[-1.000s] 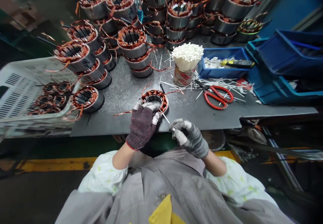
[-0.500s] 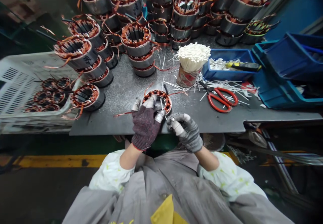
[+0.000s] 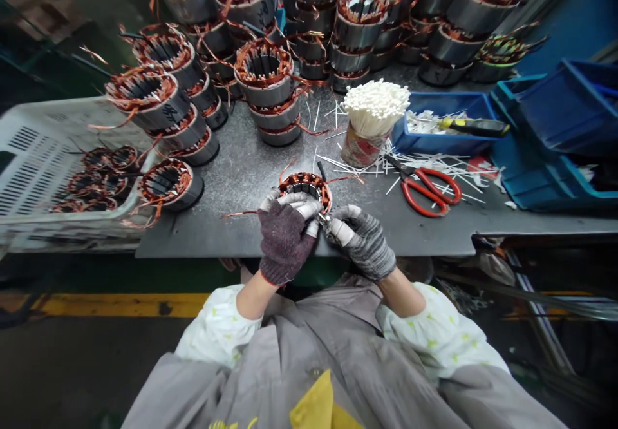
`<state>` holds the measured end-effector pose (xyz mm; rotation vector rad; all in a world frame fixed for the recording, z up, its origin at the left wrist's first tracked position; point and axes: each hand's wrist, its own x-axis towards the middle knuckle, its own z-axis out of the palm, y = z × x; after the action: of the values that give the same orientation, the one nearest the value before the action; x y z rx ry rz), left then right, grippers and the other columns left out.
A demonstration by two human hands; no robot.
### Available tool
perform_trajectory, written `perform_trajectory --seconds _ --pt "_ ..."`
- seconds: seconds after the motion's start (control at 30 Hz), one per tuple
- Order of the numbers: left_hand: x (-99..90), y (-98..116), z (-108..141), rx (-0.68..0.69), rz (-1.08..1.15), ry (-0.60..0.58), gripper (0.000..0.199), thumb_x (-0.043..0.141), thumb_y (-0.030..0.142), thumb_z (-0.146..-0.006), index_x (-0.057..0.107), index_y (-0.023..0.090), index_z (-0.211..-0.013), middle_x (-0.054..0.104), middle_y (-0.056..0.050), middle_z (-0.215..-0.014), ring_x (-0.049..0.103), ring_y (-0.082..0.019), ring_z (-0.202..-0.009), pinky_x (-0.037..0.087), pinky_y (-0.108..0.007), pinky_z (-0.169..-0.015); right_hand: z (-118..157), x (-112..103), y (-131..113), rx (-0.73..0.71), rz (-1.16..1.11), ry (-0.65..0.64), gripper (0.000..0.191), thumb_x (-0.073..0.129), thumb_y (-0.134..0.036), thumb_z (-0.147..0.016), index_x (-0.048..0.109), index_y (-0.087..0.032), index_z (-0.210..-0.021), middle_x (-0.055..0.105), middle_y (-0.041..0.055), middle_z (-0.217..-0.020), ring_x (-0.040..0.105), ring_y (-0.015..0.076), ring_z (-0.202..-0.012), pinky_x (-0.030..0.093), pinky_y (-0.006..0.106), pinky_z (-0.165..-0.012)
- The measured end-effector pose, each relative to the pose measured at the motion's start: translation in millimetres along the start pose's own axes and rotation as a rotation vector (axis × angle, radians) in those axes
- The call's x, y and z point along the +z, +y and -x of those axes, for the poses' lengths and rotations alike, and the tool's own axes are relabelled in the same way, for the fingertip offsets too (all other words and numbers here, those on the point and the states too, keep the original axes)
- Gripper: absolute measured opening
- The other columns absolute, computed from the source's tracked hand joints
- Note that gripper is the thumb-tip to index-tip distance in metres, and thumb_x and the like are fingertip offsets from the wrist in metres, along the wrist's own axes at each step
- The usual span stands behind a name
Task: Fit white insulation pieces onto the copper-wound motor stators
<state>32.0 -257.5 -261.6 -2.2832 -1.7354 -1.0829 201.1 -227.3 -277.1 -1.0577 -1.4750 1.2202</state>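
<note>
Nothing really readable here tbh. There are dark marks on the side of a copper-wound steel stator [image 3: 168, 112] on the left, maybe characters but too blurry, plus yellow print on a grey work smock [image 3: 299, 332], cut off at the near edge.

Two hands, the left hand [image 3: 286, 242] and right hand [image 3: 361, 243], at one copper coil [image 3: 305, 190]; one pair of scissors [image 3: 427, 190] at three o'clock, one screwdriver [image 3: 473, 126] at two o'clock.

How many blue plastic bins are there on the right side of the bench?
3: one bin holding a screwdriver, a tilted bin at far right, and a lower bin beneath it. More may be hidden behind them.
</note>
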Motion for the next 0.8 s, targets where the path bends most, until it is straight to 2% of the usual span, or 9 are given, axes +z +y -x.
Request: perform_trajectory --seconds 0.1,0.2,0.33,0.57,0.7,0.8 --pt "-2.6 0.6 0.1 0.046 0.006 0.006 0.022 0.058 0.028 -0.095 0.07 0.025 -0.114 0.078 -0.004 -0.108 0.066 -0.025 -0.12 0.032 -0.054 -0.12 -6.2 0.2 2.2 -0.064 0.11 -0.01 0.017 0.067 -0.041 -0.083 0.069 -0.024 -0.08 0.075 0.0011 -0.074 0.067 0.0175 -0.067 0.058 0.031 -0.066" --pt "-4.3 -0.6 0.8 0.106 0.018 0.026 0.022 0.061 0.026 -0.095 0.069 0.024 -0.116 0.078 -0.004 -0.108 0.066 -0.024 -0.12 0.031 -0.054 -0.121 -6.8 -3.4 2.4 -0.073 0.12 -0.004 0.016 0.068 -0.04 -0.083 0.069 -0.024 -0.08 0.075 0.0012 -0.074 0.067 0.0178 -0.066 0.059 0.032 -0.067" --pt "-4.1 -2.7 2.0 0.097 -0.011 -0.012 0.024 0.059 0.027 -0.097 0.069 0.025 -0.119 0.078 -0.004 -0.111 0.066 -0.024 -0.121 0.029 -0.055 -0.122 -2.7 -7.4 0.3 -0.053 0.044 -0.009 0.013 0.069 -0.038 -0.083 0.069 -0.025 -0.081 0.074 0.0001 -0.074 0.066 0.017 -0.065 0.059 0.032 -0.066" --pt "-7.8 -0.1 2.0 0.104 -0.045 -0.056 0.025 0.058 0.029 -0.097 0.07 0.025 -0.119 0.078 -0.004 -0.111 0.065 -0.025 -0.121 0.027 -0.056 -0.122 -9.2 -5.3 6.8 -0.126 0.198 -0.022 0.013 0.067 -0.036 -0.083 0.073 -0.025 -0.085 0.077 0.0017 -0.079 0.07 0.0193 -0.071 0.059 0.033 -0.07" --pt "-9.9 0.6 1.8 0.114 -0.06 -0.051 0.027 0.057 0.029 -0.098 0.069 0.025 -0.121 0.078 -0.004 -0.11 0.066 -0.024 -0.12 0.027 -0.055 -0.123 -5.8 -8.5 4.8 -0.118 0.134 -0.036 0.011 0.069 -0.035 -0.084 0.072 -0.025 -0.084 0.076 0.0011 -0.077 0.069 0.0183 -0.068 0.06 0.033 -0.068" --pt "-9.5 0.0 2.4 0.144 -0.076 -0.06 0.028 0.056 0.029 -0.098 0.068 0.025 -0.123 0.077 -0.005 -0.111 0.065 -0.026 -0.122 0.026 -0.057 -0.122 -5.7 -9.3 3.4 -0.146 0.156 -0.06 0.011 0.068 -0.035 -0.085 0.072 -0.024 -0.085 0.076 0.0014 -0.079 0.069 0.0186 -0.07 0.06 0.034 -0.072"
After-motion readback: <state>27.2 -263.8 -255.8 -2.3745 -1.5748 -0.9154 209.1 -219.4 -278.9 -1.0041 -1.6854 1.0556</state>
